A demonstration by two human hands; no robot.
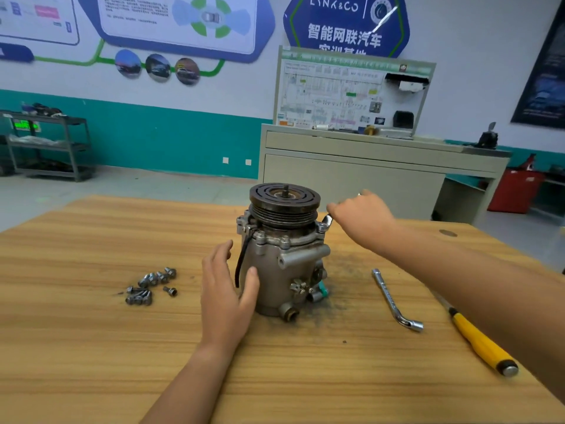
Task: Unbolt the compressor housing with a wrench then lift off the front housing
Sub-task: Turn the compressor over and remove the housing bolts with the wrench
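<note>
Bracing the compressor (275, 270) near the middle of the frame, my left hand (224, 298) lies flat against its grey body. The thumb is on the near face and the other fingers are straight, reaching round the left side, pressing rather than gripping. I judge the hand is there to keep the body from twisting on the surface (91, 347) when I pull on a bolt. The compressor stands upright on its rear end with the pulley (284, 200) on top, so the ring of flange bolts under the pulley faces up where a tool can reach.

My right hand (360, 218), just right of the pulley, has its fingers curled round a small wrench (327, 220). The wrench's bright head shows below my knuckles, set at the flange bolt (321, 228) on the right side of the front housing (275, 240). Whether it is fully seated on that bolt I cannot tell, as my hand covers most of the tool.

Left of centre, a heap of loose bolts (149, 284) lies well apart from the compressor, out of the way of my arms. An L-shaped socket wrench (394, 298) lies right of the compressor, and a yellow-handled screwdriver (480, 341) lies in the lower right beside my right forearm. Both are within reach. With bolt heads showing round the flange, I judge the front housing is not ready to lift.
</note>
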